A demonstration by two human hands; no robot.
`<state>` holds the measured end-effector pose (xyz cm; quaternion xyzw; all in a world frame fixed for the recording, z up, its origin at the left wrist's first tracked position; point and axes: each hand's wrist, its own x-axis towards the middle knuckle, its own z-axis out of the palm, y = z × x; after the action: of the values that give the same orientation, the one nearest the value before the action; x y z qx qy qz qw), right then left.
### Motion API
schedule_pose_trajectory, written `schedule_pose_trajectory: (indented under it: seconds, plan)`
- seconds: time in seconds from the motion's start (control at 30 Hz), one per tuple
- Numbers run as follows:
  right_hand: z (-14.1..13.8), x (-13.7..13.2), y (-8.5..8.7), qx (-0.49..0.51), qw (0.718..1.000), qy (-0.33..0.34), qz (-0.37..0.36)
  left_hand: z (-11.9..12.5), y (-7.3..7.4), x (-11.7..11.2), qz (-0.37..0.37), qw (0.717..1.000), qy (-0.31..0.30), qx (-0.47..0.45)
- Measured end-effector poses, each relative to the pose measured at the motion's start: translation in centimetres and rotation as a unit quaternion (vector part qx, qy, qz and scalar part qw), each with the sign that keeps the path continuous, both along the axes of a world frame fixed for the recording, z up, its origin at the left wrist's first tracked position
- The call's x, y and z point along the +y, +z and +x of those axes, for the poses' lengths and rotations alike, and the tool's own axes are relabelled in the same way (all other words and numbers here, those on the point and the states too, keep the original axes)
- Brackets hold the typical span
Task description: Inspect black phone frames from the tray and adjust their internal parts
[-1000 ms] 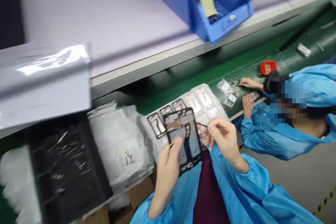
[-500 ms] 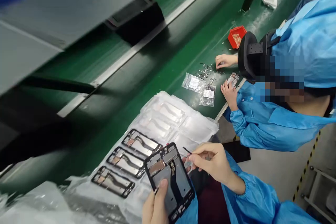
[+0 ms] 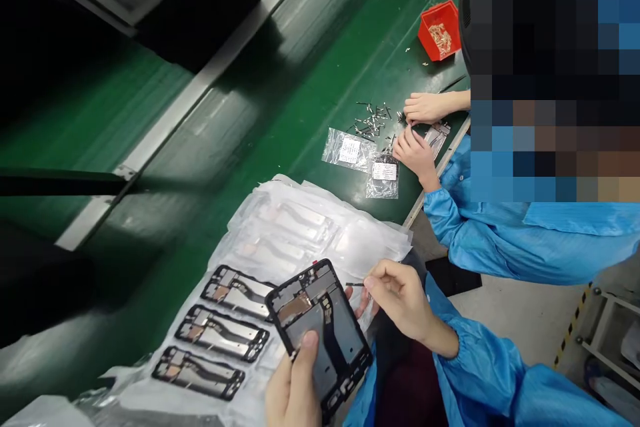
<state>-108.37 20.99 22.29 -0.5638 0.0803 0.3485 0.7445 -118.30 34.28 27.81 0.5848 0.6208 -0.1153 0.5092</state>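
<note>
My left hand grips a black phone frame, tilted, thumb across its inner side. A dark flex cable runs down the grey inside, with a copper-coloured patch near the top. Just right of the frame, my right hand pinches a thin black strip between thumb and forefinger. The strip points toward the frame, apart from its edge in this view. Fingertips show behind the frame's right edge. To the left, several similar phone frames lie in a row on white wrapping sheets.
A co-worker's hands handle small parts at a phone piece. Near them lie scattered small dark strips, labelled plastic bags and a red bin of small pieces. A metal rail crosses the green bench.
The view has shifted. The strip in my right hand has turned from slanted to nearly level. The co-worker's hands have come together. My left hand still holds the phone frame.
</note>
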Motion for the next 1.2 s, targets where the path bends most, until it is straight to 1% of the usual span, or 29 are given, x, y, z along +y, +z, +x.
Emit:
schedule_pose_trajectory:
  seconds: [0.03, 0.1, 0.17, 0.2, 0.27, 0.33, 0.43, 0.57, 0.73, 0.8, 0.97, 1.03, 1.1, 1.13, 1.2]
  plan:
    - [0.2, -0.1, 0.6, 0.001, 1.0, -0.004, 0.011, 0.5, 0.4, -0.1, 0.0, 1.0, 0.0, -0.008]
    - [0.5, -0.6, 2.2, -0.012, 0.999, -0.009, 0.031, 1.5, 1.7, -0.5, 0.006, 0.999, -0.015, -0.031]
    - [0.9, -1.3, 4.3, -0.06, 0.998, -0.001, 0.037, 2.4, 3.2, -0.9, 0.006, 0.997, -0.037, -0.063]
    - [1.1, -1.5, 5.2, -0.1, 0.994, 0.008, 0.033, 2.8, 3.9, -1.1, 0.001, 0.995, -0.043, -0.086]
    - [1.8, -1.6, 6.8, -0.201, 0.979, 0.033, 0.014, 3.3, 4.9, -1.2, -0.007, 0.99, -0.049, -0.135]
    - [2.4, -1.0, 7.9, -0.281, 0.957, 0.071, 0.006, 3.5, 5.7, -1.1, -0.009, 0.984, -0.051, -0.172]
    - [2.8, 0.5, 9.2, -0.338, 0.935, 0.111, 0.0, 3.2, 6.8, -1.2, -0.003, 0.979, -0.051, -0.2]
    - [2.6, 2.0, 10.1, -0.404, 0.906, 0.124, -0.012, 2.2, 7.9, -1.4, 0.006, 0.974, -0.047, -0.222]
    - [2.2, 2.6, 10.6, -0.459, 0.872, 0.168, 0.026, 1.3, 8.8, -0.9, 0.035, 0.973, -0.049, -0.221]
    - [1.9, 2.6, 10.7, -0.479, 0.858, 0.185, 0.025, 1.2, 9.1, -0.8, 0.049, 0.974, -0.05, -0.217]
    - [0.9, 2.4, 11.1, -0.569, 0.797, 0.198, -0.048, 0.9, 9.7, -1.0, 0.081, 0.971, -0.062, -0.216]
    - [0.6, 2.3, 11.2, -0.592, 0.779, 0.196, -0.066, 0.7, 9.9, -1.1, 0.095, 0.972, -0.069, -0.205]
    - [0.3, 2.2, 11.4, -0.597, 0.775, 0.194, -0.073, 0.5, 9.9, -1.2, 0.109, 0.973, -0.08, -0.189]
    - [0.2, 2.1, 11.5, -0.591, 0.78, 0.193, -0.074, 0.4, 9.9, -1.2, 0.115, 0.972, -0.089, -0.184]
    - [0.0, 2.1, 11.7, -0.558, 0.805, 0.189, -0.065, 0.1, 9.9, -1.3, 0.125, 0.968, -0.114, -0.184]
